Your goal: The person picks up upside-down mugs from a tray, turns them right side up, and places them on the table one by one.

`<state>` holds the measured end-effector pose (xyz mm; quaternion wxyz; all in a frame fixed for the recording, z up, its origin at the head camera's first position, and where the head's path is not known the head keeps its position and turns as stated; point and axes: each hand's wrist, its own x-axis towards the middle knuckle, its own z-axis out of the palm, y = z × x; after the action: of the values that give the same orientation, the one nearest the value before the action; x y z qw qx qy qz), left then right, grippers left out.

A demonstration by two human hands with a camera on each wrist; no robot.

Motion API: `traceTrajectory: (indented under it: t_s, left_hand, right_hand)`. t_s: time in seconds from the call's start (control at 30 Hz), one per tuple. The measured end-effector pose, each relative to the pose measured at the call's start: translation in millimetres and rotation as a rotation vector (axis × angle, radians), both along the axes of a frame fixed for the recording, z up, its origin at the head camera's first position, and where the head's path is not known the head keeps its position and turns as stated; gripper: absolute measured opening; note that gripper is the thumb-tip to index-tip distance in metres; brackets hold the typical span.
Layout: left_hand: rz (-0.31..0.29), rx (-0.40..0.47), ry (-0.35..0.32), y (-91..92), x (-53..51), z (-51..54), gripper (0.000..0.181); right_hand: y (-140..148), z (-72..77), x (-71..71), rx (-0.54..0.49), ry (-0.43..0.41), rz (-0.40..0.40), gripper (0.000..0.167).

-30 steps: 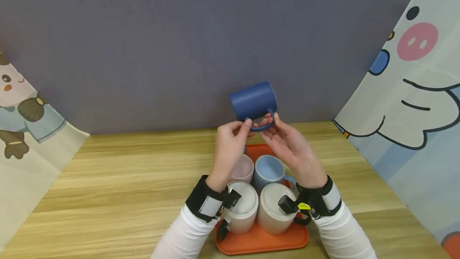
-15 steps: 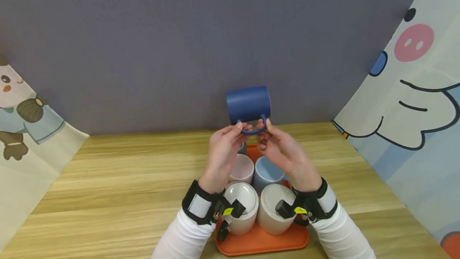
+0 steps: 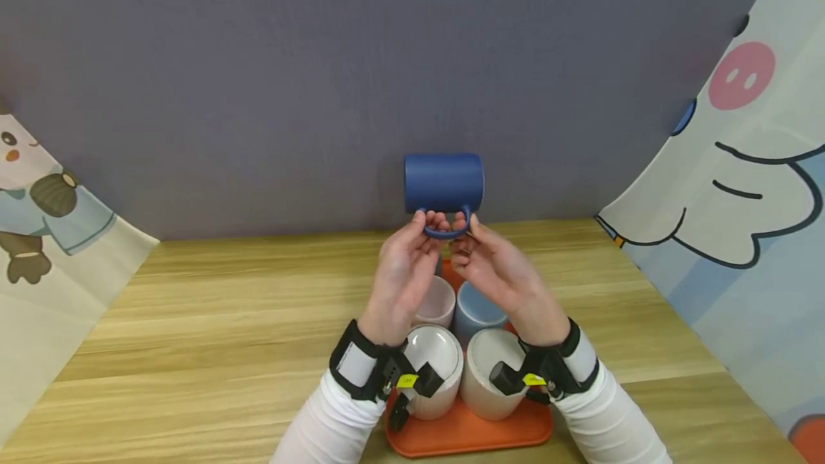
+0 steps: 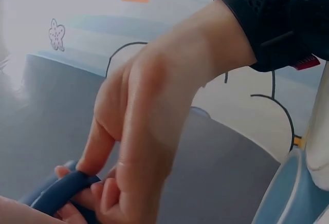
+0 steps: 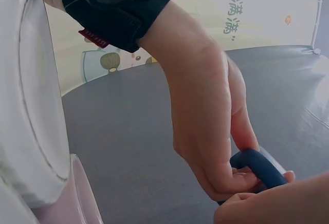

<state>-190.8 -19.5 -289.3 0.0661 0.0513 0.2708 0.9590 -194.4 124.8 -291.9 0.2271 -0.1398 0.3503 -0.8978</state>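
A dark blue mug (image 3: 443,181) is held up in front of the grey backdrop, lying on its side with its handle towards me. My left hand (image 3: 401,274) pinches the handle's left end between thumb and fingers. At the right end, the right hand (image 3: 505,281) pinches the same handle. Which end of the mug is its mouth I cannot tell. Each wrist view looks across at the opposite hand: the right hand (image 4: 154,106) in the left wrist view, the left hand (image 5: 205,116) in the right wrist view, both on the blue handle.
Below the hands, an orange tray (image 3: 470,439) bears a pink mug (image 3: 436,304), a light blue mug (image 3: 478,310) and two whitish mugs, left (image 3: 433,385) and right (image 3: 491,392). A dark bluish thing behind is mostly hidden. Wooden tabletop (image 3: 225,349) surrounds the tray.
The blue mug has turned from a slant to level and shifted slightly left. Both hands have moved a little left with it, still holding the handle.
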Motion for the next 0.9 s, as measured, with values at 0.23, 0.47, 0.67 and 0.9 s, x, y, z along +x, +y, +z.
traceTrajectory:
  t_s: [0.23,0.47,0.67,0.9]
  left_hand:
    - [-0.007,0.045,0.056,2.3,3.6,-1.8,0.025]
    - [-0.014,0.052,0.104,2.2,4.1,-3.2,0.028]
    - [0.011,0.033,0.096,0.7,4.5,-3.9,0.029]
    - [0.026,0.038,0.064,-1.8,4.2,-2.4,0.030]
  right_hand:
    - [-0.5,-0.4,1.6,-0.048,0.000,0.027,0.030]
    - [2.6,1.5,1.3,-0.081,-0.066,0.075,0.035]
    - [2.5,1.2,0.4,-0.033,-0.105,0.070,0.036]
    - [2.0,-0.1,1.6,0.109,-0.152,0.001,0.026]
